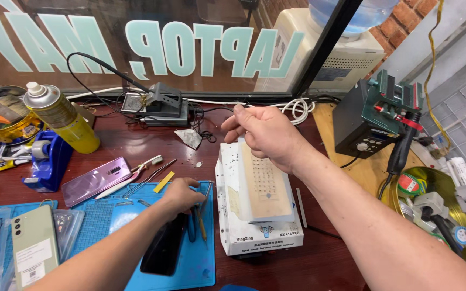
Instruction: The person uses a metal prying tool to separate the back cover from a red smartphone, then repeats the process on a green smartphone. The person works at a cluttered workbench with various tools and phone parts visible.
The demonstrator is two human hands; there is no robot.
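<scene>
Black and glossy, the dark phone [163, 248] lies face up on the blue silicone mat [203, 269], and our left hand [182, 196] rests on its upper end with the fingers curled down; we cannot tell whether they grip the phone or only press it flat. Just beside that hand a thin metal tool [200, 221] lies along the mat.

Our right hand [268, 132] hovers over the white heating-plate machine [257, 215], fingers pinched together at the tips; whatever they pinch is too small for us to make out. Under it the machine's raised pad [262, 186] is pale and yellowed, rubbery in look, with a grid of small dots, and the white housing around it is speckled with dark marks.

We judge this to be the stage where the phone is steadied on the mat while the plate is made ready. Any move from here calls for a flat, careful hold on the phone's thin, smooth slab and a light touch over the soft pad.

Further out, tweezers [155, 172] and a lilac phone [95, 180] with a shiny back lie at the mat's far edge. A sage-green phone [33, 245] sits at the left. On the dark red desk [120, 140] stand a yellow spray can [60, 116], a blue tape dispenser [47, 159], a soldering stand [160, 102] and, to the right, a black station [360, 124].
</scene>
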